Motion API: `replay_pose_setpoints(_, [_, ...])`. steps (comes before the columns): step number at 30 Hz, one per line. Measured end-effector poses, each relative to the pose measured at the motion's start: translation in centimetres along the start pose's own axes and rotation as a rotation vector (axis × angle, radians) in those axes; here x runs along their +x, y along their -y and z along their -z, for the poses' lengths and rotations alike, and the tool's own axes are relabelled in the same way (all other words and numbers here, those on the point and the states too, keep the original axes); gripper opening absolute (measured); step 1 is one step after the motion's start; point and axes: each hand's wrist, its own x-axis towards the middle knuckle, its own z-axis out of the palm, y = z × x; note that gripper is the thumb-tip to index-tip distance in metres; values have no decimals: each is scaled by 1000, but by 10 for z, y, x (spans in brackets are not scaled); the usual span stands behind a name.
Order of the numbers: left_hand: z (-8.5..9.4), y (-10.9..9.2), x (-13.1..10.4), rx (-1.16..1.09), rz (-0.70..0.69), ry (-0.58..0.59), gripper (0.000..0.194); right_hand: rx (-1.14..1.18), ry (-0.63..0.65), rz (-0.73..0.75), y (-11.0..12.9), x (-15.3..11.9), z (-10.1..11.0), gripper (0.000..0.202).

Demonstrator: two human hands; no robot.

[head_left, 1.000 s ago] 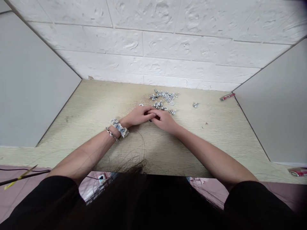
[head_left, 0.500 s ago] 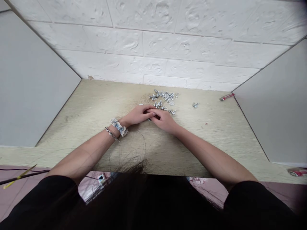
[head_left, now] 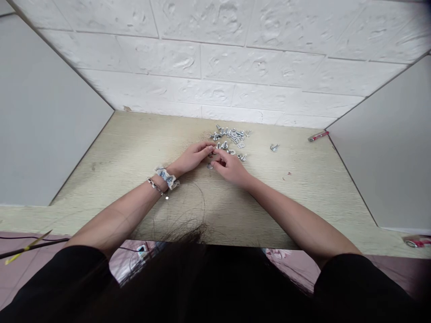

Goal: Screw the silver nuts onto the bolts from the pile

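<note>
My left hand (head_left: 193, 156) is closed, its thumb pressed toward the fingers around a small piece that I cannot make out. Facing it, my right hand (head_left: 233, 169) has the index finger and thumb apart, with the index fingertip close to the left fingertips. A flat metal washer (head_left: 209, 166) lies on the wooden board just below the right thumb tip. Right behind the hands stand bolts (head_left: 224, 145), along with another washer (head_left: 232, 152) and a nut and bolt (head_left: 244, 157) at the right.
A loose pile of bolts, nuts and washers (head_left: 234, 134) lies near the white brick wall (head_left: 215, 96). Farther right is a bolt with a washer (head_left: 274, 147). Red-handled tools (head_left: 318, 136) rest by the right grey panel (head_left: 390, 152). Another grey panel (head_left: 50, 116) stands at left.
My hands have moved apart slightly; before, their fingers overlapped. The right thumb and index finger have spread, and the washer beneath them shows more fully.
</note>
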Motion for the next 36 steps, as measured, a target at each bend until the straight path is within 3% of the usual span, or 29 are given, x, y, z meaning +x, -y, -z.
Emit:
replay_pose_setpoints(6, [0, 0, 0, 33, 27, -40, 45, -19, -32, -27, 3, 0, 1, 18])
replay_pose_setpoints(15, [1, -7, -3, 89, -77, 123, 38, 2, -62, 9, 0, -1, -1, 11])
replay_pose_setpoints(25, [3, -16, -6, 269, -64, 167, 39, 46, -97, 25, -5, 0, -4, 9])
replay_pose_setpoints(36, [0, -13, -6, 458, -127, 128, 32, -42, -41, 151, -5, 0, -2, 23])
